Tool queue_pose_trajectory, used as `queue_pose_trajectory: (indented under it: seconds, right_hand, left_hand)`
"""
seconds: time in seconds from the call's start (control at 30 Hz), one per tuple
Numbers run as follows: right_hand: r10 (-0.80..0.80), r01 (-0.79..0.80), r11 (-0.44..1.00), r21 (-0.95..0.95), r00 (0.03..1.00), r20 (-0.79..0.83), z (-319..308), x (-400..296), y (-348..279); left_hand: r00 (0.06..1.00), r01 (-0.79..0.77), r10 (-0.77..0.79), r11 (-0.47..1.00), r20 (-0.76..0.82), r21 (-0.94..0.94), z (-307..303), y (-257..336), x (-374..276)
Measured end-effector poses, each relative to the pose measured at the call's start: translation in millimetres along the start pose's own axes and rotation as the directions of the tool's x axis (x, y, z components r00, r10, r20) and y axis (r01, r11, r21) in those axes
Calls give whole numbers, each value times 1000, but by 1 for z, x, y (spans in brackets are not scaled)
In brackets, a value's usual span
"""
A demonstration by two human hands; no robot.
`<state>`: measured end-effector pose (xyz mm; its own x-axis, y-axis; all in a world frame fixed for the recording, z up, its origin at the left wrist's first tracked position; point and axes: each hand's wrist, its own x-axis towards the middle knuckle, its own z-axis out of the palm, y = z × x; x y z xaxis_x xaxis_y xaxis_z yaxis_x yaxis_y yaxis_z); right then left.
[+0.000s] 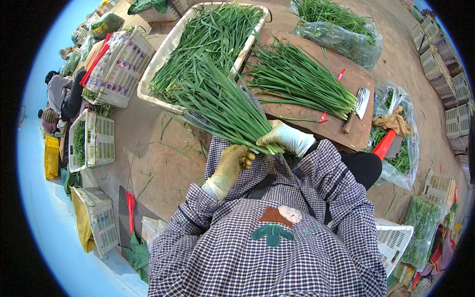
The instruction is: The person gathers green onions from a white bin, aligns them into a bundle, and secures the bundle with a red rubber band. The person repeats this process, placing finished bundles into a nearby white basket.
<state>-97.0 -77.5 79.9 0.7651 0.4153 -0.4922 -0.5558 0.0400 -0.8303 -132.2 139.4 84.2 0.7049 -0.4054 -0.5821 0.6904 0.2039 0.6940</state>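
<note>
My right hand (285,137), in a pale work glove, grips a bunch of long green garlic chives (230,107) close to its white cut ends. The leaves fan out up and left, over my lap and the near rim of a white plastic crate (146,89) full of chives. My left hand (231,167), in a yellow-stained glove, is beside the stalk bases with its fingers curled. Whether it pinches a stalk is unclear. To the right, a larger pile of chives (304,80) lies on a brown board (334,133); a cleaver (358,107) lies against its cut ends.
Red ties (323,117) lie on the board. Past it are clear plastic bags of greens (341,37) and a brown glove (393,120) on another bag. Crates (100,141) stand at left, with a seated person (61,92) farther off. More crates (438,70) are stacked far right.
</note>
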Motion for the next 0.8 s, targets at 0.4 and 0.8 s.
queue_pose_trajectory:
  seconds: [0.4, 0.8]
  right_hand:
    - [-1, 1, 998, -58, 1000, 1, -3, 1, -2]
    - [77, -83, 994, 77, 994, 77, -8, -6, -1]
  left_hand:
    - [994, 42, -40, 999, -98, 14, 14, 3, 3]
    - [995, 93, -98, 970, 10, 223, 31, -9, 13]
